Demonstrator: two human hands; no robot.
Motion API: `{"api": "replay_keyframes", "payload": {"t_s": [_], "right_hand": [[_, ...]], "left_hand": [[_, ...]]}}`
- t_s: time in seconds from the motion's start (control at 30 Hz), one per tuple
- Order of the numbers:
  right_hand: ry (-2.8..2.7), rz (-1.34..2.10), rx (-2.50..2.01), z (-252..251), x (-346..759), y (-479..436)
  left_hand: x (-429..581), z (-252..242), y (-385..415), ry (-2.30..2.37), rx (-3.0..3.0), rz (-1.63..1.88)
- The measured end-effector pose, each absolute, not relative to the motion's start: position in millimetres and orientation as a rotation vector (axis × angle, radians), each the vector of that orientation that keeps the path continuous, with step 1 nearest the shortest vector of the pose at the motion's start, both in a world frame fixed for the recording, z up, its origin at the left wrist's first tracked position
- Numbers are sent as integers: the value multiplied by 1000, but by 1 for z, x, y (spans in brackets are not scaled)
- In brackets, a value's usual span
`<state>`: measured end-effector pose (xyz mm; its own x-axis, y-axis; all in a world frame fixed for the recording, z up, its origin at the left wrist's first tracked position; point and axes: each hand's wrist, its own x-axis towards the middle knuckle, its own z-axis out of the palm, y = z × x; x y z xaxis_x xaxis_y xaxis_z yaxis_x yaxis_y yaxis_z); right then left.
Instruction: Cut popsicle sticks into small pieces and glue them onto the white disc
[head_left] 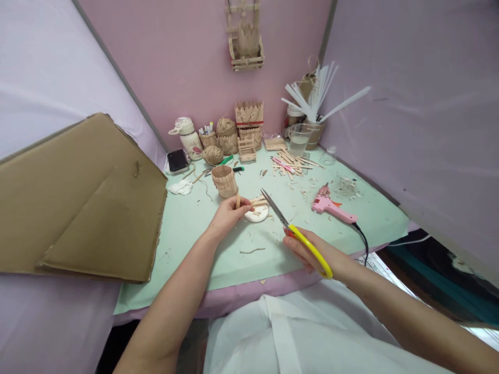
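Observation:
My left hand (233, 209) is closed in a pinch, with a short wooden craft stick piece (238, 201) standing up between its fingers. Just under and beyond those fingertips lies a round white dish (257, 215) with wooden bits and sticks on it. Behind the hand stands a round cup covered in wooden sticks (225, 182). My right hand (306, 249) grips a pair of scissors (307, 244) with yellow handles; the blades point up and left towards the dish, apart from the stick piece. Part of the handles is hidden by my fingers.
On the right lies a pink glue gun (333, 209) with a black cord. Loose craft sticks (296, 162) and a cup of water (299, 139) are farther back. Twine balls (212, 155), a bottle (189, 137) and stick crafts line the wall. Large cardboard (97, 208) stands left.

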<state>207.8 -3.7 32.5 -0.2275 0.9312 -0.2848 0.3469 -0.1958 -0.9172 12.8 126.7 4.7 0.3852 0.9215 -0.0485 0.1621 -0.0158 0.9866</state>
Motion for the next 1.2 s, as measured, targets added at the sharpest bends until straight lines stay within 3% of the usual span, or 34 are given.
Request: {"api": "replay_keyframes", "payload": {"t_s": [0.37, 0.67, 0.9, 1.2], "right_hand": [[-836, 1607, -1152, 19, 190, 36], [-831, 1647, -1113, 16, 185, 44], [-936, 1405, -1254, 10, 188, 46], [-1270, 961, -1475, 8, 187, 46]], "left_hand": [[21, 13, 102, 590, 2022, 1141], [22, 4, 105, 477, 2221, 1176], [27, 13, 101, 860, 1793, 940], [31, 9, 101, 874, 1448, 667]]}}
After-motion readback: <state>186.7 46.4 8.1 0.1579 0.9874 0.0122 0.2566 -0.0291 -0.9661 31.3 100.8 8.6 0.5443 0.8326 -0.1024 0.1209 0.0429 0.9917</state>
